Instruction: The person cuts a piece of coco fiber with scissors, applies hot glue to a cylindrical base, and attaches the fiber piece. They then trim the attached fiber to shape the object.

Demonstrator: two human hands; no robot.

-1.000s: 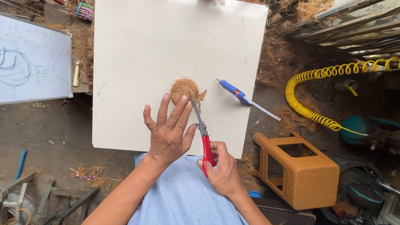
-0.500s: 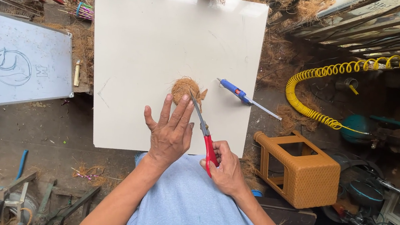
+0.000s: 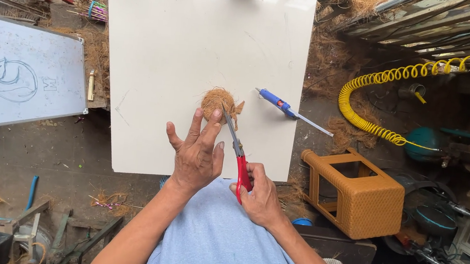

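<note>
Trimming stage, by the look of it. The brown coconut-fibre ball [image 3: 219,103] sits on the white board [image 3: 156,55], and the left hand [image 3: 196,156] rests flat with fingers spread, fingertips touching the ball's near edge. The right hand [image 3: 259,194] grips the red-handled scissors [image 3: 236,149], blades nearly closed against the ball's right side. I'd say the next snip needs the ball pinned steady.

board [image 3: 184,58]: smooth, glossy white | fibre ball [image 3: 217,103]: rough, hairy | scissors [image 3: 236,152]: metal blades, red plastic handles
</note>
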